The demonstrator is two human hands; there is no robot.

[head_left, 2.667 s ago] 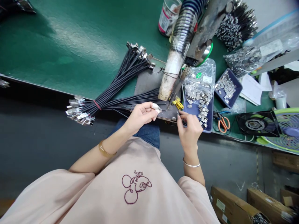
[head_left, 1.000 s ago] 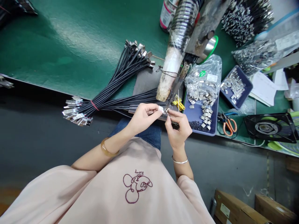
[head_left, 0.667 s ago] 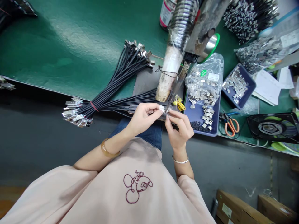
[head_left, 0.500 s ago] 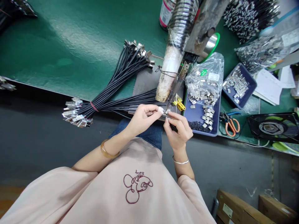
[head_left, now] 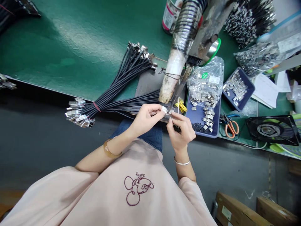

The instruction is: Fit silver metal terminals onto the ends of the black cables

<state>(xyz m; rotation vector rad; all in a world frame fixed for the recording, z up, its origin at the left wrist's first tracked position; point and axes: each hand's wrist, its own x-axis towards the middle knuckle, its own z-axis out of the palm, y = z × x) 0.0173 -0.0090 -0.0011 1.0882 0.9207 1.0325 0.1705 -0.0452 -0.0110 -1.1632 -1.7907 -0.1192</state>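
My left hand (head_left: 149, 117) is closed in a pinch at the bench edge, with a small white piece (head_left: 164, 109) at its fingertips; whether that is held or wrapped round a finger I cannot tell. Just right of it, my right hand (head_left: 180, 129) also pinches, thumb against index finger, on something too small to name. Both sets of fingertips nearly meet below the tip of a slanted metal tool (head_left: 181, 84). Behind my left hand, black cables (head_left: 138, 99) run across a dark plate (head_left: 147, 82). A yellow plastic piece (head_left: 181, 106) lies beyond my right hand.
A bundle of cables with metal connectors (head_left: 113, 83) lies left. A fume hose (head_left: 172, 72) hangs over the plate. Rightward are a blue tray (head_left: 195, 117) with metal shells, a smaller tray (head_left: 250, 89), orange-handled pliers (head_left: 231, 129) and a fan (head_left: 270, 129). Cardboard boxes (head_left: 240, 210) stand below.
Both hands have shifted slightly right in the picture, still pinching close together. The view has also moved a little, so the bench things sit slightly differently.
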